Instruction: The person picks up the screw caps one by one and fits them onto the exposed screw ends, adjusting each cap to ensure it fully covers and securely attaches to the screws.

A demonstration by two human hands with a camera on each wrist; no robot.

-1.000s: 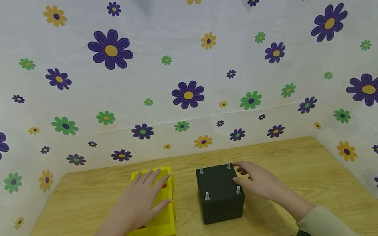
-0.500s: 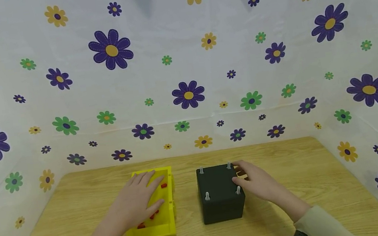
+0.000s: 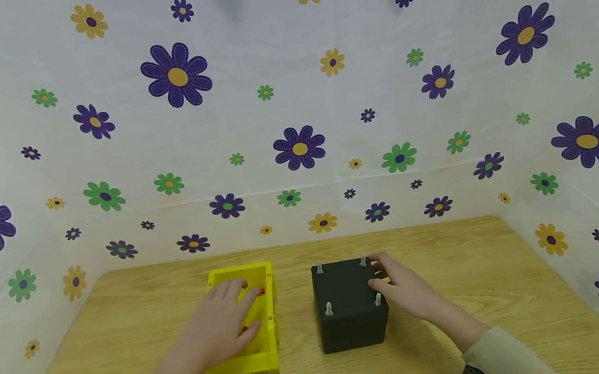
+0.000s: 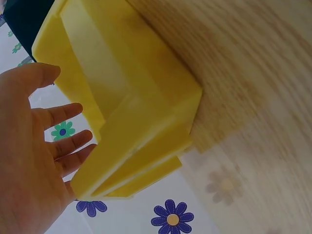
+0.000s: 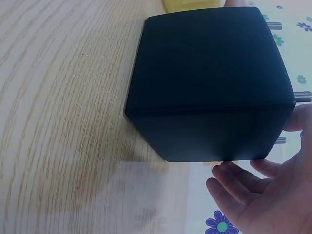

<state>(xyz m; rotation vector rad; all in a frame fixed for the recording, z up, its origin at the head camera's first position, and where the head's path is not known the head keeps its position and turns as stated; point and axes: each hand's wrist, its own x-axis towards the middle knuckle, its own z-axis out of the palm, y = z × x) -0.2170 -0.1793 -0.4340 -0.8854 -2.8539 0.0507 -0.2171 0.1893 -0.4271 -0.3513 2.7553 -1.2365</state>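
My left hand [image 3: 210, 327] reaches over a yellow bin [image 3: 244, 366], its palm down and fingers spread and slightly bent toward the inside. In the left wrist view nothing shows between those fingers. A small red piece [image 3: 260, 291] lies in the bin by the index finger, and another red piece [image 3: 245, 329] shows near the thumb; the rest are hidden beneath the hand. My right hand [image 3: 408, 290] rests at the right side of a black block [image 3: 345, 289]. Its thumb lies along the block's top edge, with relaxed fingers beside the far right corner.
Grey metal pegs [image 3: 328, 309] stand upright near the corners of the block's top. Block and bin sit apart on a wooden table [image 3: 298, 340]. Behind and to both sides hangs a white flowered sheet [image 3: 245, 124].
My left hand's fingers have bent down into the bin after being stretched flatter above it, and the hand has shifted slightly. The right hand and the block stay in place.
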